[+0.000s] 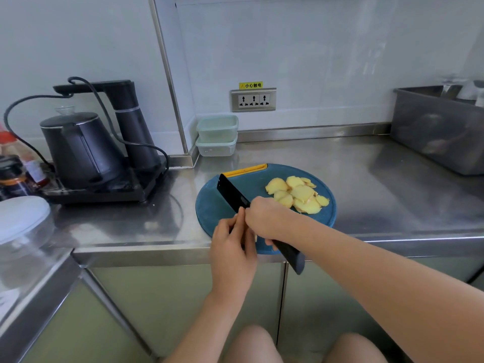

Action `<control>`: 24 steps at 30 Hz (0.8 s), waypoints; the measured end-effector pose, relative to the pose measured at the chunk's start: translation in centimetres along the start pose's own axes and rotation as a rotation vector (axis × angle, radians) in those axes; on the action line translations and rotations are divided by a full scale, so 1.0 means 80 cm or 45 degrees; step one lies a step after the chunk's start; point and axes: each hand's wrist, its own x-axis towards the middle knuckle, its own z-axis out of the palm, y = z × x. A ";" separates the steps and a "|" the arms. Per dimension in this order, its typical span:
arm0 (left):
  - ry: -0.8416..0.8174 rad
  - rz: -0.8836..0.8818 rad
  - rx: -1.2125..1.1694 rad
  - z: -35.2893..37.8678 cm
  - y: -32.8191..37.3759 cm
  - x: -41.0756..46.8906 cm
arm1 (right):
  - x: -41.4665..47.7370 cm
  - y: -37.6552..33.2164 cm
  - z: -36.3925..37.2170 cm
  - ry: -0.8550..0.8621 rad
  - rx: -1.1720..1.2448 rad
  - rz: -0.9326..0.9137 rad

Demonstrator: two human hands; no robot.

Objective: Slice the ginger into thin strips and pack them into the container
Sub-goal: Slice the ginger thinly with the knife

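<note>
White glossy wall panels, joined at the corner by a vertical steel strip. Triple wall socket in a brushed plate, yellow warning label just above. Steel upstand along the wall base. Stainless steel counter, L-shaped; reflects soft, even light. Pale green cabinet doors below.

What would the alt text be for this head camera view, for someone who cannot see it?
A person's right hand grips a black kitchen knife over a round blue cutting board, the left hand touching the blade. On the board lie pale yellow ginger slices in a pile; two stacked clear plastic containers stand by the wall.
</note>
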 end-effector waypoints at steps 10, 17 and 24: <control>-0.342 -0.006 -0.072 -0.034 -0.009 0.014 | -0.011 0.074 -0.035 -0.155 0.469 0.233; -0.247 0.037 0.035 -0.023 0.008 0.025 | -0.012 0.086 -0.046 -0.174 0.567 0.214; -0.086 0.089 0.021 -0.009 -0.006 0.009 | -0.014 0.078 -0.043 0.037 0.538 0.069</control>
